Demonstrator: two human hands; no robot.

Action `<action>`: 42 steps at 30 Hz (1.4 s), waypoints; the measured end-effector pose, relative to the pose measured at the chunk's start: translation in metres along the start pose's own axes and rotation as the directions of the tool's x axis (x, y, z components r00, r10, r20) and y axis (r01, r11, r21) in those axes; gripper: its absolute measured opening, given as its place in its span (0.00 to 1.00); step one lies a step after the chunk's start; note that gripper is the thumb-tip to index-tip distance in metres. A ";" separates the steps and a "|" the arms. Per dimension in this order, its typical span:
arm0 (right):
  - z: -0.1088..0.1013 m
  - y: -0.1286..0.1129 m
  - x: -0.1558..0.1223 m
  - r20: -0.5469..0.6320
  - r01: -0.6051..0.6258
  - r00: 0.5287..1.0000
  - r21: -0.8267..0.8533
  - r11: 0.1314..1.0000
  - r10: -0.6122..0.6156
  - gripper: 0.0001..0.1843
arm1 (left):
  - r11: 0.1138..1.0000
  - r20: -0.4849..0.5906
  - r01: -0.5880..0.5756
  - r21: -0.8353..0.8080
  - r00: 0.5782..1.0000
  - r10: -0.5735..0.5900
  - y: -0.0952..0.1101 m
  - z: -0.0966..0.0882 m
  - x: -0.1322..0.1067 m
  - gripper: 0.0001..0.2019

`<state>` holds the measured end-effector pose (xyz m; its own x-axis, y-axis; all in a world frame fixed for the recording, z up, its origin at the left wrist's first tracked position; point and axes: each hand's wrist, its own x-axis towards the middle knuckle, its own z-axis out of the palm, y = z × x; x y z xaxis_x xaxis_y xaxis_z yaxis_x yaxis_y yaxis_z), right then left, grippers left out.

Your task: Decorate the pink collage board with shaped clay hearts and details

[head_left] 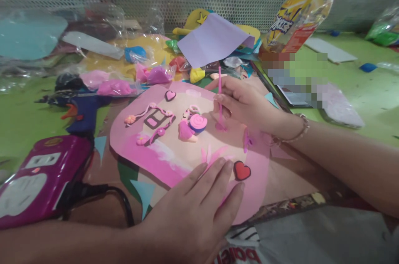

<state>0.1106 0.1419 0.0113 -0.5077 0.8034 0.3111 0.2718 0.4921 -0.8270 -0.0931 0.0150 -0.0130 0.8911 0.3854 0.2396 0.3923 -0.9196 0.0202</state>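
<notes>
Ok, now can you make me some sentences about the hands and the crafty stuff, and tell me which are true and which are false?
1. The right hand holds a thin pink tool. True.
2. The left hand is gripping a bottle. False: its fingers are spread on the pink board.
3. The red heart has a dark border. True.
4. The glue gun is yellow all over. False: it is blue with an orange trigger.
5. The lilac sheet lies beyond the pink board, farther from the person. True.
</notes>
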 end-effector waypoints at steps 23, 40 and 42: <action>0.003 -0.008 0.000 0.053 -0.067 0.996 -0.063 0.996 0.071 0.06 | 0.998 0.003 -0.053 0.035 0.999 0.053 -0.004 0.003 -0.001 0.30; 0.003 -0.009 0.001 0.023 -0.081 0.996 -0.115 0.990 0.084 0.02 | 0.999 -0.010 -0.014 0.032 1.000 0.015 -0.001 0.003 -0.001 0.29; 0.002 -0.010 0.001 0.035 -0.068 0.997 -0.122 0.990 0.072 0.03 | 1.000 -0.022 0.005 0.020 1.000 -0.005 0.000 0.003 -0.001 0.28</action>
<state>0.1056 0.1376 0.0188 -0.5148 0.8247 0.2340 0.4031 0.4738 -0.7830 -0.0934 0.0146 -0.0163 0.8841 0.3878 0.2608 0.4013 -0.9160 0.0016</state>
